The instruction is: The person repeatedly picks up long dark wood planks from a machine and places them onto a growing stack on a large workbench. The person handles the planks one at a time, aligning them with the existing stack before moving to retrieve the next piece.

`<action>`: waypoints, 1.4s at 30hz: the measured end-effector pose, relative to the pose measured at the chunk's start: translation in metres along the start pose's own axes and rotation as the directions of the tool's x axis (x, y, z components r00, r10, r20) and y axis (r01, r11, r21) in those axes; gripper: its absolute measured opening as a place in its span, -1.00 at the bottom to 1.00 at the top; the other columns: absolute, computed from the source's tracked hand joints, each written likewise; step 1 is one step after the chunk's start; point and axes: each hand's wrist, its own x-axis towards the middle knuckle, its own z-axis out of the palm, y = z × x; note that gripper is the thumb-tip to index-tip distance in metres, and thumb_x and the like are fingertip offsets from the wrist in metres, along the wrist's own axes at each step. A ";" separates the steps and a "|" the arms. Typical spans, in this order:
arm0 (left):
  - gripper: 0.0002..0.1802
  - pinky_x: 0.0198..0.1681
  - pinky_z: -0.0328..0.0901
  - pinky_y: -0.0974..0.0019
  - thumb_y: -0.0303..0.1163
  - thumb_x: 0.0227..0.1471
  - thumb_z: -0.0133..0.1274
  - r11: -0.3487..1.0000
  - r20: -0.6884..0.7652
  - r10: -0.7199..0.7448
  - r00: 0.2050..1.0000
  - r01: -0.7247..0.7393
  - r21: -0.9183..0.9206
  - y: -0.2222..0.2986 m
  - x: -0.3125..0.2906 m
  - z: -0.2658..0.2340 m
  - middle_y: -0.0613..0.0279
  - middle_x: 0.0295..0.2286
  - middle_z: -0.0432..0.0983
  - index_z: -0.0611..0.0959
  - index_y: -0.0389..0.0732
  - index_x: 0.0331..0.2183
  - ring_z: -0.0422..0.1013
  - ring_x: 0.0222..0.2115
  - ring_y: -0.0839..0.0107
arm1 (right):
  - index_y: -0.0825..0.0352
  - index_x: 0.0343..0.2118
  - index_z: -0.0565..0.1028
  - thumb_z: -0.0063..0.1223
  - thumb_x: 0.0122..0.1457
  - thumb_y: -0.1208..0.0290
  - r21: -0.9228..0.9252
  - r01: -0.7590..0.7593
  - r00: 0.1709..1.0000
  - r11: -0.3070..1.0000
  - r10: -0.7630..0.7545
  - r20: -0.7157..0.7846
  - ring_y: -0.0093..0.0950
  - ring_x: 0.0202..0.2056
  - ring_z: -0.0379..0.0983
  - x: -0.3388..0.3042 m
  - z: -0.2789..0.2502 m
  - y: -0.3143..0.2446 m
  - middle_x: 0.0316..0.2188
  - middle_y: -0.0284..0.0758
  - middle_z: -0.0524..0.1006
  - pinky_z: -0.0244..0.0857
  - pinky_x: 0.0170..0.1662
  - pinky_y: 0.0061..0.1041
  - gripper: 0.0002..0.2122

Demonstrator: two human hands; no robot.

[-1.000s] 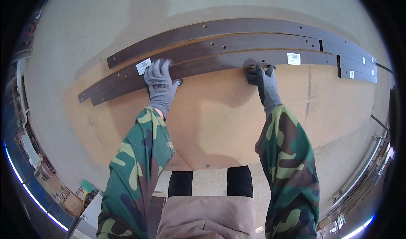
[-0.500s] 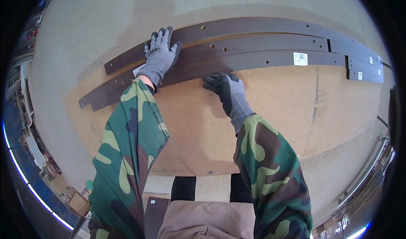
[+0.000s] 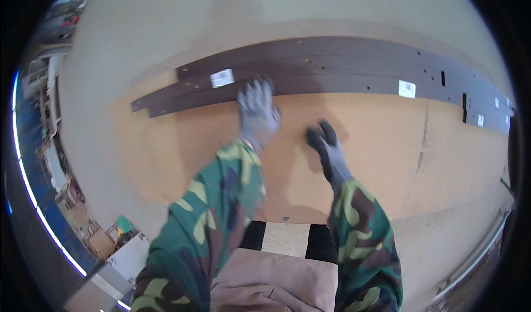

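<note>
Long dark-brown wooden planks [image 3: 354, 69] with drilled holes lie side by side across a tan board [image 3: 376, 146], their long edges pushed close together. White labels, one on the left [image 3: 222, 78] and one on the right [image 3: 406, 88], are stuck to them. My left hand [image 3: 258, 110], in a grey glove and blurred by motion, is over the near edge of the planks with its fingers stretched out, holding nothing. Lower and to the right, my right hand [image 3: 330, 154], gloved too, hovers over the bare board, fingers apart and nothing in them.
At the right, shorter dark pieces [image 3: 487, 107] with small labels continue the row of planks. A pale surface [image 3: 110, 74] surrounds the tan board. Cluttered items and a green object [image 3: 125, 224] are down at the lower left. A metal rail [image 3: 475, 257] runs at the lower right.
The gap between the far plank and the others has closed. My left hand has come off the planks' middle toward me, and my right hand has drawn back from the near edge. The view has shifted.
</note>
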 end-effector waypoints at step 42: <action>0.00 0.20 -0.25 -0.10 0.02 -0.19 0.12 -0.716 -0.400 -0.521 -0.754 0.641 -0.277 0.590 -0.889 -0.365 -0.15 0.15 -0.05 0.05 -0.23 0.17 -0.15 0.18 -0.09 | 0.41 -0.01 0.28 -0.05 0.17 0.13 -0.771 0.551 0.119 0.320 0.884 0.452 -0.24 -0.25 0.48 -0.534 -0.052 0.045 -0.22 -0.02 0.48 0.41 -0.21 -0.34 -0.54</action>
